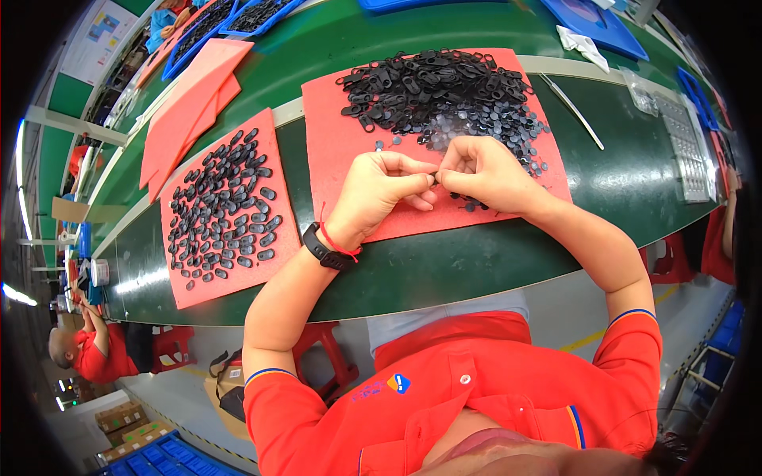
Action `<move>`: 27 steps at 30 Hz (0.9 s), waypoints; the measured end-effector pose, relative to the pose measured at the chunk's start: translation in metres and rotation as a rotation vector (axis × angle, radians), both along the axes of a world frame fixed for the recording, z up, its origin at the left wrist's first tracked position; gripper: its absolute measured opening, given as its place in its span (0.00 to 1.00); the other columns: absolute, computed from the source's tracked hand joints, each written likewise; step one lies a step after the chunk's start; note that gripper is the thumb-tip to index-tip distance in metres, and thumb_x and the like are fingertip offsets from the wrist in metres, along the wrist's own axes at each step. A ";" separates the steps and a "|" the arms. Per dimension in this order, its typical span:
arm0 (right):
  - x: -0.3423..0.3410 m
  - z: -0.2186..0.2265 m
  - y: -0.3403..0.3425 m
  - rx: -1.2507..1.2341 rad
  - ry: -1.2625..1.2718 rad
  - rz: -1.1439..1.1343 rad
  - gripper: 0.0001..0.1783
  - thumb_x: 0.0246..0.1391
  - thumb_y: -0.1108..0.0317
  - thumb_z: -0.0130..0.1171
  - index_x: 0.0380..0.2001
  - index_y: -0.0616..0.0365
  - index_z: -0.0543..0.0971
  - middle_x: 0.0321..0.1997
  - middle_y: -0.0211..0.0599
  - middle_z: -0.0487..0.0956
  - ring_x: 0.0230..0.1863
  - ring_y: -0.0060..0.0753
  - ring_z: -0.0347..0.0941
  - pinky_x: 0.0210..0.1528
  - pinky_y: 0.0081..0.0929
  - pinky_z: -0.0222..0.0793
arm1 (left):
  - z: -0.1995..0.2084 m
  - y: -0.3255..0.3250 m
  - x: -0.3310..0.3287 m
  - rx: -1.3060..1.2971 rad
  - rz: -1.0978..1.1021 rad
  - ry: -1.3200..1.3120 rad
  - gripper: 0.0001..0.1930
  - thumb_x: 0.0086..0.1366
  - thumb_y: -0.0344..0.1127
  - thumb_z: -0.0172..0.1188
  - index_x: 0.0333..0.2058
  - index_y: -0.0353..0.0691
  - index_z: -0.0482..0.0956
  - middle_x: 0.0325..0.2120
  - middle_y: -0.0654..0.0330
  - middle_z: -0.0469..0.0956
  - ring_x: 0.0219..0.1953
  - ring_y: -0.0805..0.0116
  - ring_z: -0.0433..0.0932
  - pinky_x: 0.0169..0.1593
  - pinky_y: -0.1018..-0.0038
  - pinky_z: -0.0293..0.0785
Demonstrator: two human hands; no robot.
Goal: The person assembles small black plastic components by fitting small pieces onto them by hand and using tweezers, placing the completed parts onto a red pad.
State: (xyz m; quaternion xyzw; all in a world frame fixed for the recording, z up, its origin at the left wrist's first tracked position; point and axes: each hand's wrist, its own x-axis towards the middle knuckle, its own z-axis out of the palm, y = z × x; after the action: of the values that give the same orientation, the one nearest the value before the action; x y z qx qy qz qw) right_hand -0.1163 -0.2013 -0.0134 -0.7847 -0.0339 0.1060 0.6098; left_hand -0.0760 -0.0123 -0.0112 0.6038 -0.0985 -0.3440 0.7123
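My left hand [379, 190] and my right hand [486, 174] meet over a pink foam sheet [324, 111], fingertips pinched together. A small dark piece [436, 178] shows between them, mostly hidden by the fingers. Just beyond the hands lies a heap of black oval plastic parts with a hole in them [432, 83]. Small round grey discs [496, 119] spill from its near right side, some lying by my right hand. To the left, a second pink sheet [190, 297] carries many black oval pieces [230, 214] spread in a single layer.
More pink sheets [194, 99] are stacked at the far left. White-handled tweezers or a similar thin tool [573, 111] lie right of the heap. A grey tray [686, 151] sits at the right end of the green table [444, 268]. Blue trays [595, 28] stand at the back.
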 end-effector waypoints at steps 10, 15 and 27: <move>-0.001 0.001 0.002 -0.065 -0.003 -0.004 0.09 0.40 0.68 0.59 0.22 0.65 0.76 0.21 0.34 0.76 0.23 0.21 0.70 0.24 0.22 0.67 | -0.001 -0.001 0.001 0.052 0.006 -0.001 0.07 0.55 0.23 0.58 0.33 0.26 0.76 0.26 0.52 0.78 0.25 0.69 0.79 0.30 0.78 0.78; -0.003 0.001 0.004 -0.110 -0.018 -0.022 0.10 0.39 0.68 0.59 0.22 0.65 0.75 0.20 0.34 0.75 0.22 0.21 0.70 0.21 0.22 0.66 | 0.003 -0.005 -0.004 0.079 0.024 -0.017 0.06 0.55 0.23 0.58 0.32 0.26 0.75 0.25 0.54 0.78 0.24 0.70 0.79 0.29 0.78 0.78; -0.005 0.005 0.005 -0.146 -0.019 -0.035 0.11 0.40 0.67 0.59 0.22 0.65 0.75 0.20 0.35 0.75 0.22 0.21 0.70 0.22 0.22 0.66 | 0.001 -0.008 -0.005 0.114 0.068 -0.048 0.06 0.54 0.22 0.57 0.31 0.25 0.76 0.24 0.53 0.78 0.22 0.70 0.78 0.27 0.77 0.78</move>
State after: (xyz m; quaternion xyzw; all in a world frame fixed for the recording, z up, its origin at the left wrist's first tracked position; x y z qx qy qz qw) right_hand -0.1210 -0.1966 -0.0083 -0.8285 -0.0180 0.0899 0.5525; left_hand -0.0811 -0.0200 -0.0098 0.6544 -0.0753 -0.3101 0.6855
